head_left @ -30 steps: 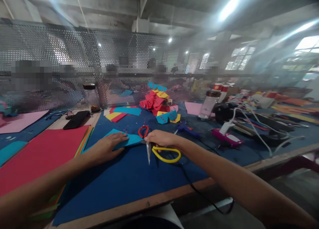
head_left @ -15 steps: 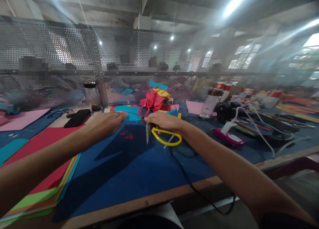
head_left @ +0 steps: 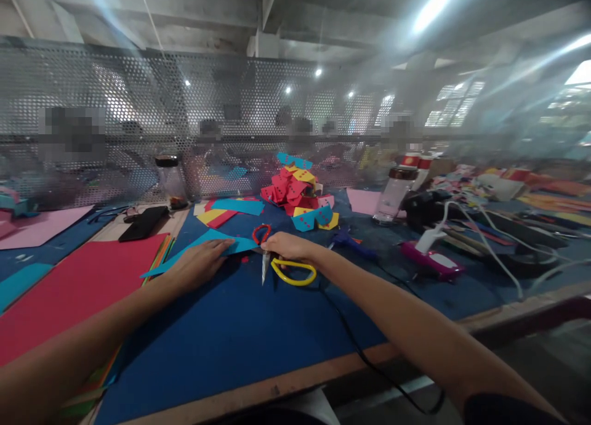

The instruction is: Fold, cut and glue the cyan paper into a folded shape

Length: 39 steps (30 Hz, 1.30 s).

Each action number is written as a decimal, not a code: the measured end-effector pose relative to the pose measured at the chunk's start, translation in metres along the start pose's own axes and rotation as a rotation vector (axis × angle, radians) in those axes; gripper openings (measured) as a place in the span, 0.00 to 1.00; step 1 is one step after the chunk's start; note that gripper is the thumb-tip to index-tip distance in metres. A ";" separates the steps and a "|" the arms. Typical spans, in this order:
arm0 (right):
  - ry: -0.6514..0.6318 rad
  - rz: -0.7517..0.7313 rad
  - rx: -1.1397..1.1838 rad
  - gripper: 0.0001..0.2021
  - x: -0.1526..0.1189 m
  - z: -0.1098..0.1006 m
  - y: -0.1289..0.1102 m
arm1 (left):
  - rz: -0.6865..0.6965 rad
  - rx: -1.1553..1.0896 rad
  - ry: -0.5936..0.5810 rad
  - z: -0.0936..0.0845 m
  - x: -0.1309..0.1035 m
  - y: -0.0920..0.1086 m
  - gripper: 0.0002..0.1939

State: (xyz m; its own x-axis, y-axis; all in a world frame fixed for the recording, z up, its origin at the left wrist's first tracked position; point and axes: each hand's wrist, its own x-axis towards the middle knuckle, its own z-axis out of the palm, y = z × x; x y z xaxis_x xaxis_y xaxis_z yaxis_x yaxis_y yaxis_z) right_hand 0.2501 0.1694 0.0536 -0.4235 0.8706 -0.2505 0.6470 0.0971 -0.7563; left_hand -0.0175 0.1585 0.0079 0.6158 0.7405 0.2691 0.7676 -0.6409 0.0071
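Note:
My left hand [head_left: 203,263] is closed over a long blue paper strip [head_left: 242,245], its fingers on the upper side and the thumb hidden. My right hand [head_left: 290,246] is wrapped round a pair of scissors at the middle; one yellow handle loop [head_left: 295,282] sticks out below the palm, and a blade [head_left: 265,268] points down toward me. By the right fingertips is a red loop [head_left: 261,233]; I cannot tell if it belongs to the same scissors. The strip's right end reaches the right fingertips.
Behind lie blue, yellow and red paper strips [head_left: 237,207] and a pile of folded dotted paper pieces [head_left: 295,188]. Left are a red paper stack [head_left: 87,277], a phone [head_left: 144,223] and a bottle [head_left: 172,182]. Right are another bottle [head_left: 392,197], a blue glue gun [head_left: 353,243] and a purple power strip [head_left: 431,260].
My left hand has come nearer with a blue strip in it. My right hand has moved slightly left and nearer with the scissors, uncovering the blue glue gun.

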 end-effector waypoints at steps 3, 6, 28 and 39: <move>-0.024 0.009 0.010 0.18 -0.004 0.000 0.004 | -0.014 -0.059 -0.013 0.001 -0.002 0.002 0.23; -0.046 0.014 0.011 0.18 -0.006 -0.002 0.006 | -0.012 -0.104 -0.025 -0.001 -0.001 0.003 0.24; -0.085 0.031 -0.015 0.18 -0.004 0.000 0.003 | -0.031 -0.124 -0.228 0.009 0.000 -0.035 0.29; -0.088 0.040 -0.010 0.18 -0.005 0.002 -0.001 | -0.026 -0.129 -0.241 0.010 0.000 -0.039 0.30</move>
State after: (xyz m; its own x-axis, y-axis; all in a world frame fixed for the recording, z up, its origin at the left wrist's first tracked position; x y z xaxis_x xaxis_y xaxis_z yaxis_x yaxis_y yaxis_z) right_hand 0.2504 0.1637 0.0544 -0.4514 0.8280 -0.3326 0.6701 0.0685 -0.7391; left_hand -0.0456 0.1856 -0.0021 0.6327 0.7738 0.0299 0.7641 -0.6301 0.1379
